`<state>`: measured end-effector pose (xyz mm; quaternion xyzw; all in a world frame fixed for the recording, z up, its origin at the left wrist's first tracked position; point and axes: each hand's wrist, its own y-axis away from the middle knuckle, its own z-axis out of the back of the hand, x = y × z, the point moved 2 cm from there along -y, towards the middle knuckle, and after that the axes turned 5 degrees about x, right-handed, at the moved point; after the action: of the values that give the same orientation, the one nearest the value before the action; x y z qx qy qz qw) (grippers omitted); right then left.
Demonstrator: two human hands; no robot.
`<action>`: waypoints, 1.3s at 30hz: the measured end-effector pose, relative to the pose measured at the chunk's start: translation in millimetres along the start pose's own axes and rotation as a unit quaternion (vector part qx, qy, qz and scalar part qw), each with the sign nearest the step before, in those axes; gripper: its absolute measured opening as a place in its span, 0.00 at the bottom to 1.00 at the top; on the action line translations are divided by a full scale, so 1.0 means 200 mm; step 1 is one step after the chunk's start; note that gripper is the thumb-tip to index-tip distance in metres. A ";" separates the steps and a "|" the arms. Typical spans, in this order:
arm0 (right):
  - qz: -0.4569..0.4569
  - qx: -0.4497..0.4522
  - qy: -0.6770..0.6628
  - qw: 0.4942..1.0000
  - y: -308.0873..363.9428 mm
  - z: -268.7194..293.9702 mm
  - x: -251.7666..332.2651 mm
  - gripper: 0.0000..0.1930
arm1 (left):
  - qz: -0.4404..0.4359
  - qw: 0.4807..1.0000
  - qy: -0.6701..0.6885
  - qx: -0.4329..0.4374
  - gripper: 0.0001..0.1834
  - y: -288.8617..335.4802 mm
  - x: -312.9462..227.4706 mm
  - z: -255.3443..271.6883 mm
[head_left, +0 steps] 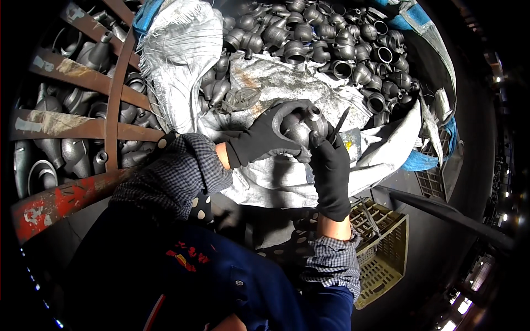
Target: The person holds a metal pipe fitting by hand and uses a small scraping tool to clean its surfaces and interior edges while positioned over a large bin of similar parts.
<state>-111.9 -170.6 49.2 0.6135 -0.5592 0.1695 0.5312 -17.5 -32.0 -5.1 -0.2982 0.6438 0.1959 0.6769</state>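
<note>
1. Several flat, rust-brown metal bars (113, 83) are crossing far to the left of the left hand, with grey metal parts showing behind them.
2. One thick metal rail with chipped red paint (61, 204) is running below those bars, nearer the body than the left hand.
3. One white woven sack with blue edging (176, 49) is rising beyond the left hand and spreading beneath both hands.
4. One black-gloved left hand (265, 135) is curving its thumb and fingers around a rounded, grey metal casting with a short neck (301, 132), which is sitting between the hands over the sack.
5. Many similar dark-grey castings (345, 44) are lying heaped beyond both hands.
6. One black-gloved right hand (331, 171) is pinching a slender, dark, pointed tool (340, 124), its tip aiming away from the body; I cannot tell whether this hand is also touching the casting.
7. One yellowish, slatted plastic crate (395, 243) is standing below and right of the right hand.
</note>
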 end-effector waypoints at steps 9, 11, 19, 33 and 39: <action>0.184 -0.056 0.163 0.968 -0.01 0.03 -0.01 0.22 | 0.021 0.999 0.036 -0.012 0.46 -0.02 0.02 -0.03; 0.157 -0.056 0.149 0.975 0.00 -0.04 0.02 0.24 | -0.030 0.996 -0.088 -0.014 0.46 -0.01 0.00 -0.02; 0.166 -0.113 0.095 0.975 -0.04 0.07 -0.01 0.18 | -0.004 0.999 -0.052 -0.009 0.49 -0.01 0.04 0.00; 0.380 0.016 0.432 0.818 0.06 -0.06 -0.05 0.20 | -0.089 0.943 -0.310 -0.077 0.40 0.00 -0.01 -0.01; 0.343 0.051 0.438 0.829 0.08 -0.08 0.00 0.20 | -0.089 0.968 -0.231 -0.051 0.40 -0.01 -0.05 0.01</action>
<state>-120.4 -154.3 61.9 0.2693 -0.4327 0.6203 0.5962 -14.3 -31.1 5.3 -0.3348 0.4302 0.2307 0.8060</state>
